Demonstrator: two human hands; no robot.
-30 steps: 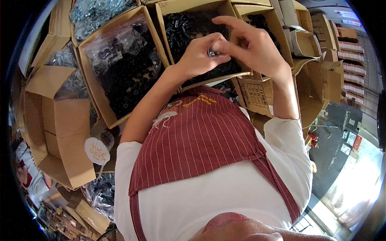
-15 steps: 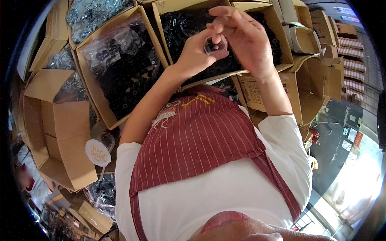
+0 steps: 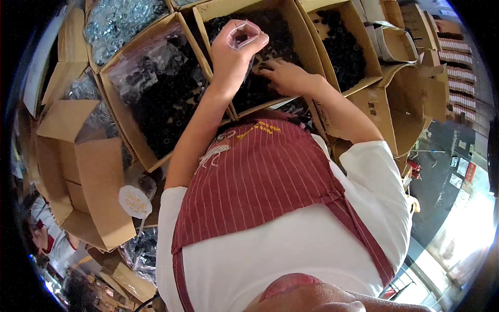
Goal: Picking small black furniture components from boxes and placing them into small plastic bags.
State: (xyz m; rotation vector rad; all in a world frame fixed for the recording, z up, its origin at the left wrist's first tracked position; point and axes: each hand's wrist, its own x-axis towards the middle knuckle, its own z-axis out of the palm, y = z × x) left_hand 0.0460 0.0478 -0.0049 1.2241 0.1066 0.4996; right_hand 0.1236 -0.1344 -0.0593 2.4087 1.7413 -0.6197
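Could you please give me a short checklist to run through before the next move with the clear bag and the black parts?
1. Left grip secure on the clear bag: ok, the fingers curl around it.
2. Bag mouth open: ok, it is spread and faces the camera.
3. Right grip at the middle box: ok, its fingers reach down to the black parts.
4. Right grip holding a part: cannot tell, the fingertips blend into the dark parts.
5. Bag contents correct: cannot tell, the inside is too dark and small to read.
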